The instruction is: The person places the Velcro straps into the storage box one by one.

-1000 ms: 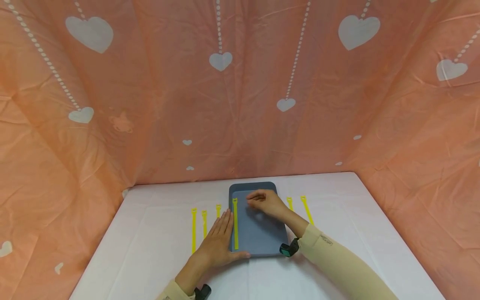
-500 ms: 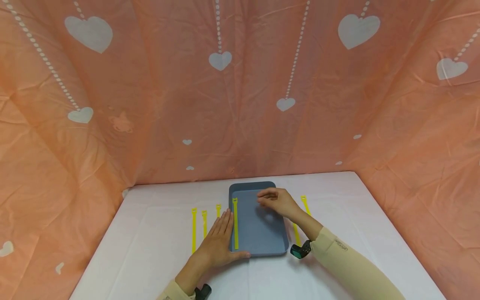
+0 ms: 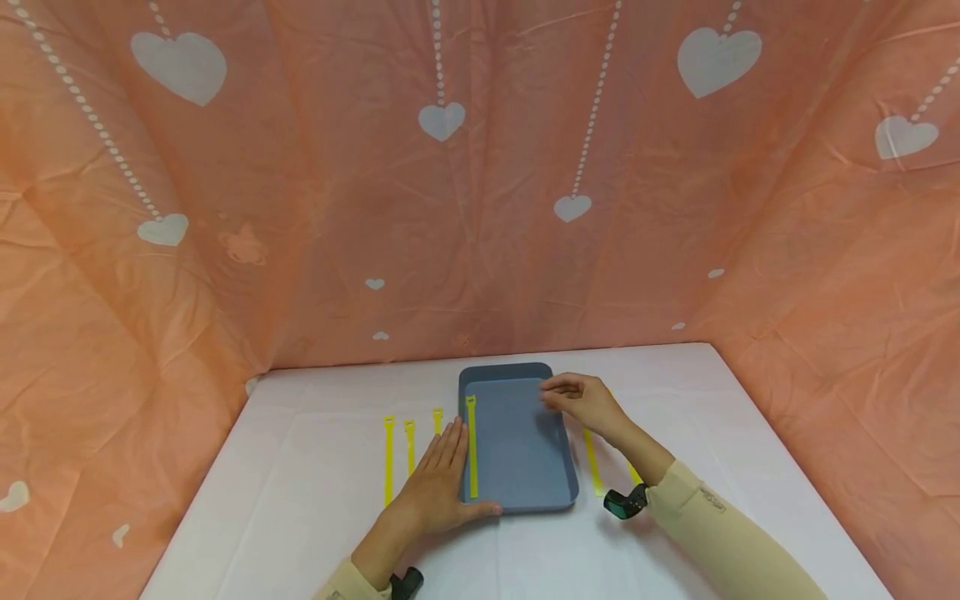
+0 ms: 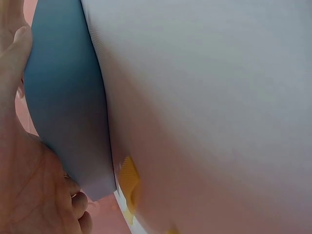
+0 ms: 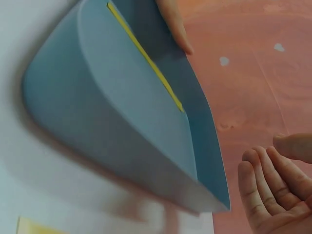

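A blue-grey rectangular tray (image 3: 521,458) lies on the white table. One yellow cable tie (image 3: 472,454), a flat strap with a slotted head, lies lengthwise inside along its left side. My left hand (image 3: 429,500) rests against the tray's left side with straight fingers, its thumb along the near edge. Over the tray's right rim hovers my right hand (image 3: 592,408), fingers loosely bent; the right wrist view shows nothing in its fingers (image 5: 278,187). Beneath the right forearm, two more yellow ties (image 3: 592,462) are partly hidden.
Left of the tray lie a yellow tie (image 3: 388,458), a second tie (image 3: 410,446) and a third tie (image 3: 438,419), partly covered by the left hand. A pink curtain (image 3: 480,250) with white hearts encloses the table (image 3: 315,467) at the back and sides.
My right hand has moved right, from above the tray's middle to its right rim. The left hand, the tray and the tie in it have stayed put.
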`<action>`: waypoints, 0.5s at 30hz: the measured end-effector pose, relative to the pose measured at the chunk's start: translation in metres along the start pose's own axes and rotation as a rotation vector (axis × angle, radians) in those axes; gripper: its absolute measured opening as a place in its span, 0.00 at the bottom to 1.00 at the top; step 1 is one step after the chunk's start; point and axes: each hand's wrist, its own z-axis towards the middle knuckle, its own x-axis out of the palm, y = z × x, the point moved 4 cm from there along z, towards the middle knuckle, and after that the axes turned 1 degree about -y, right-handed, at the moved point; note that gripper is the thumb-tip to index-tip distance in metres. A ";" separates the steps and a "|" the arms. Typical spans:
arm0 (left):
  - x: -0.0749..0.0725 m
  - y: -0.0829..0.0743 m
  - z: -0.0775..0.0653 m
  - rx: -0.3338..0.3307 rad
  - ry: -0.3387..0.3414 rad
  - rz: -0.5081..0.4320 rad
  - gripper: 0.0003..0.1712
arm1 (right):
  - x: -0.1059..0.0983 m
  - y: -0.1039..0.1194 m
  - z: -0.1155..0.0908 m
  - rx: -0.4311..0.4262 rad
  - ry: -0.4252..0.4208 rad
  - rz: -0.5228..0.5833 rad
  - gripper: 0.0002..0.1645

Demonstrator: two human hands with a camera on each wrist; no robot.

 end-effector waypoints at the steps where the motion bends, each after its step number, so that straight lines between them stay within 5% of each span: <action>1: 0.000 0.000 0.000 -0.001 0.002 -0.002 0.79 | -0.002 -0.001 -0.001 0.005 -0.005 -0.002 0.22; 15: 0.005 0.004 0.001 0.005 -0.007 -0.014 0.80 | -0.040 -0.010 -0.011 0.034 -0.104 -0.060 0.23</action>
